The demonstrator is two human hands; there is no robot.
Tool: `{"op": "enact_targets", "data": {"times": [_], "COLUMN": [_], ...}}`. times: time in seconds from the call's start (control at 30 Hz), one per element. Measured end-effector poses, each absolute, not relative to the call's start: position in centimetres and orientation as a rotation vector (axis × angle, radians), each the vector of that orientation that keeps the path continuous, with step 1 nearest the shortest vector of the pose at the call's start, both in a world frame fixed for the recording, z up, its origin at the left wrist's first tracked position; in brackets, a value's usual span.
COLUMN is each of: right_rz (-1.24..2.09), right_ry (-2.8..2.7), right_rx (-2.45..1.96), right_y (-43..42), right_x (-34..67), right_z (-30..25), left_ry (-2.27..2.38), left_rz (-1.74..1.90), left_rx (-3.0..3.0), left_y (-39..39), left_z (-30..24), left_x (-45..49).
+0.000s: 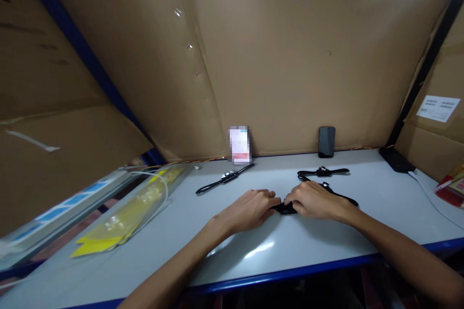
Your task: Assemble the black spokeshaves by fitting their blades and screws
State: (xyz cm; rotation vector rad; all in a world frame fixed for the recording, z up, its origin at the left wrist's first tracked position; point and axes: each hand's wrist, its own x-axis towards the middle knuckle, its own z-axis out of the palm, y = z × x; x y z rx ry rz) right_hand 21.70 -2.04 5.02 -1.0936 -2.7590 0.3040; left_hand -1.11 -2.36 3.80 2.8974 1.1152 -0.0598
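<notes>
A black spokeshave [287, 209] is held just above or on the table, its middle showing between my two hands. My left hand [255, 206] is closed around its left side, a ring on one finger. Curled over the right side and middle is my right hand [312, 200], its fingertips near the body. Both handles are mostly hidden by the hands. Right behind my right hand lies another spokeshave [342, 196], partly covered by it. Farther back is a third spokeshave [324, 172], and one more spokeshave [228, 177] lies slantwise at the left.
Against the cardboard wall [282, 58] lean a dark phone [326, 142] and a lit, blurred screen [240, 146]. A yellow plastic packet [134, 207] and a power strip [68, 205] lie left. At the right are a black device [396, 160] with a white cable and a red packet [453, 188].
</notes>
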Motion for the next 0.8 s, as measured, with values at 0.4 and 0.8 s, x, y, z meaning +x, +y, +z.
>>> {"op": "enact_targets", "data": {"times": [0.4, 0.8], "right_rz": [-0.134, -0.239], "right_ry": [-2.861, -2.839], "right_rx": [-1.26, -1.42], "right_y": [-2.1, -2.9], "right_x": [20.6, 18.9], "right_z": [4.0, 2.0], "left_ry": [1.172, 1.128], "left_rz": [-0.046, 0.005], "left_rx": [2.865, 2.824], "left_y": [-2.3, -2.9], "left_z": [3.7, 4.0], "left_x": [-1.0, -0.7]}}
